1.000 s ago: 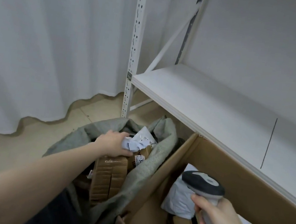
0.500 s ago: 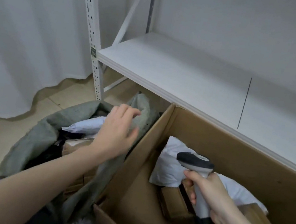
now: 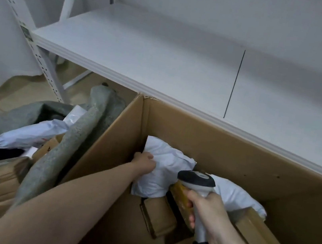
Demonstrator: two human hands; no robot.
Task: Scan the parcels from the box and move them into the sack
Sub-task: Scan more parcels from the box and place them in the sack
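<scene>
Reaching into the box (image 3: 236,145)
My left hand (image 3: 144,162) grips a white mailer (image 3: 166,170) at its left wall; my right hand (image 3: 208,212) clasps the scanner (image 3: 197,181).

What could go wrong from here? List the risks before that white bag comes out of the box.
1. The left hand grips only a bunched corner of the white poly bag; the soft film may slip or tear as it lifts.
2. The scanner in the right hand sits close over the bag, so its label may be crumpled or turned away, and the scan could miss.
3. The sack already looks heaped with parcels, so another might slide off.
</scene>
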